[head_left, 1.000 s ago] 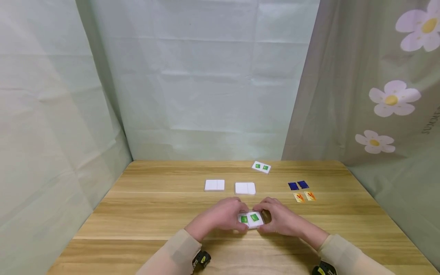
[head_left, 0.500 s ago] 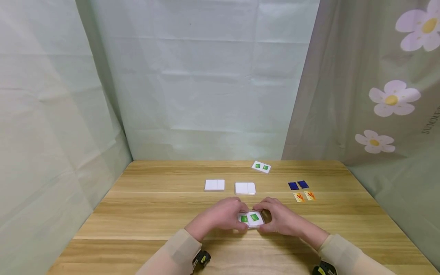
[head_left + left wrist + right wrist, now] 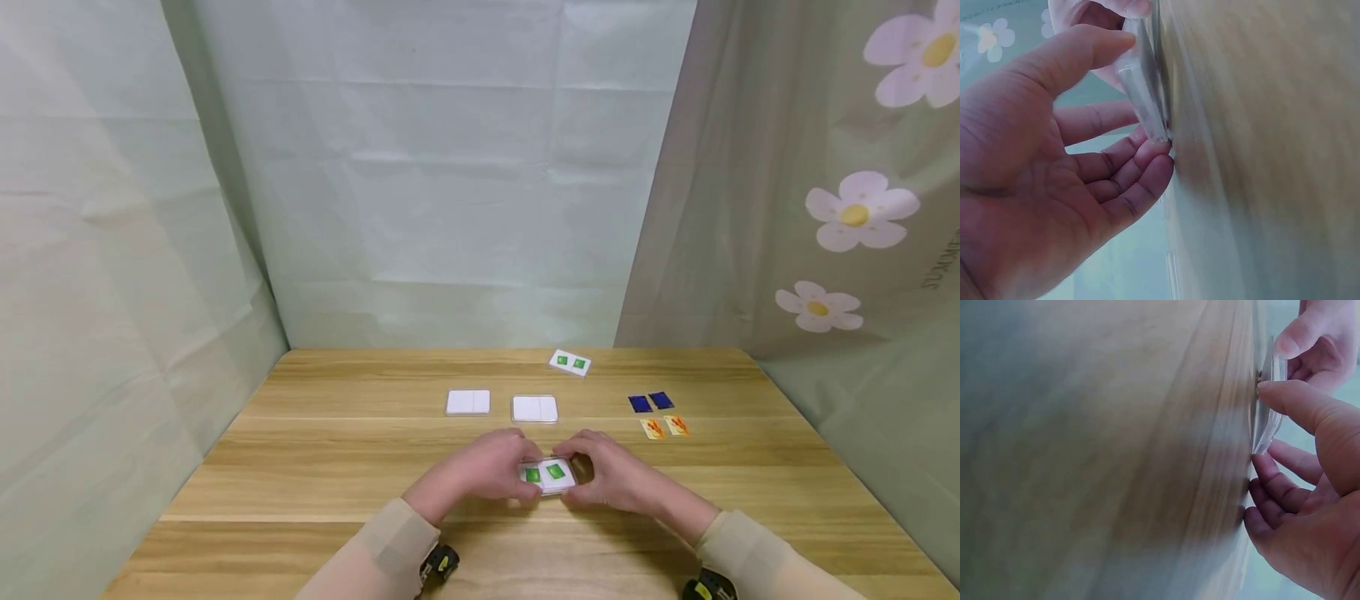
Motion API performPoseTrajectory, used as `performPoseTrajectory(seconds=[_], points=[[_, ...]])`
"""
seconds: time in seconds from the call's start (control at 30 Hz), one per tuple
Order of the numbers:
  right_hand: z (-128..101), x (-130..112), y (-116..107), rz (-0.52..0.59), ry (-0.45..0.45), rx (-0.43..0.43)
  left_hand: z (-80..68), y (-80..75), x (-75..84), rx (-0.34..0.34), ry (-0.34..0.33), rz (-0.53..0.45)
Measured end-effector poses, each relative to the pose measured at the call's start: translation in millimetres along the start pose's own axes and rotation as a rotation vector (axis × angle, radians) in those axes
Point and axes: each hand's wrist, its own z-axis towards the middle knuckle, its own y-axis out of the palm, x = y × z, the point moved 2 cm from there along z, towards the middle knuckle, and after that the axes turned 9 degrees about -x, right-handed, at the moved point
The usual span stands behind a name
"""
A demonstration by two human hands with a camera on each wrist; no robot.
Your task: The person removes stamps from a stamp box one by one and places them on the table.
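Observation:
Both hands meet over a small clear case [image 3: 549, 476] with a white insert and two green squares, low on the wooden table [image 3: 337, 467]. My left hand [image 3: 491, 471] pinches its left end, thumb on top and fingers beneath, as the left wrist view shows on the case [image 3: 1141, 87]. My right hand [image 3: 603, 475] pinches the right end the same way, and the case's thin edge [image 3: 1267, 406] shows between thumb and fingers in the right wrist view. The case sits tilted just off the tabletop.
Two white cases [image 3: 468, 402] [image 3: 535, 409] lie side by side beyond the hands. A white card with two green squares [image 3: 570, 363] lies near the back edge. To the right lie two blue cards [image 3: 650, 402] and two yellow-orange cards [image 3: 664, 427]. Curtains enclose the table.
Almost nothing: both hands keep their hold on the case, which has shifted very slightly away from me.

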Motion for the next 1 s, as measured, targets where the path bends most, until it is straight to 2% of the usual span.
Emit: performPoseTrajectory(seconds=[0.3,0.53,1.0], points=[[-1.1,2.2,-0.6,-0.034,-0.006,0.023,0.2,3.3,5.6,0.034,-0.019,0.054],[0.7,4.4,-1.8,-0.04,-0.028,0.014,3.5,1.2,-0.1,0.011,0.013,-0.015],[-0.1,5.8,-2.6,-0.027,-0.029,0.0,5.3,0.1,-4.6,-0.004,0.065,-0.014]])
